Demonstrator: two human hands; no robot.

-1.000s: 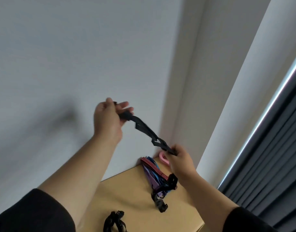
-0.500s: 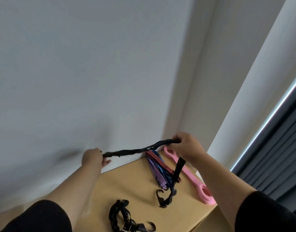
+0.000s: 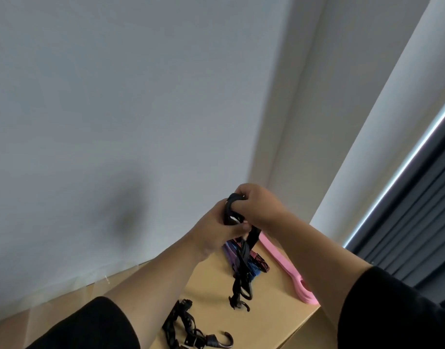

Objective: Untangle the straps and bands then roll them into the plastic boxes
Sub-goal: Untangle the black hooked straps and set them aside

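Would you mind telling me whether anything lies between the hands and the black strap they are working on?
Nothing visible does: the left hand and right hand both already grip the black strap, whose loose end hangs toward the table. No plastic boxes are in view.

A black strap (image 3: 242, 258) is held looped above the bench, its hooked tail hanging down to the surface, while a tangled black strap with a hook (image 3: 188, 329) lies at the near edge, striped bands (image 3: 254, 263) and a pink band (image 3: 289, 275) lying beyond.
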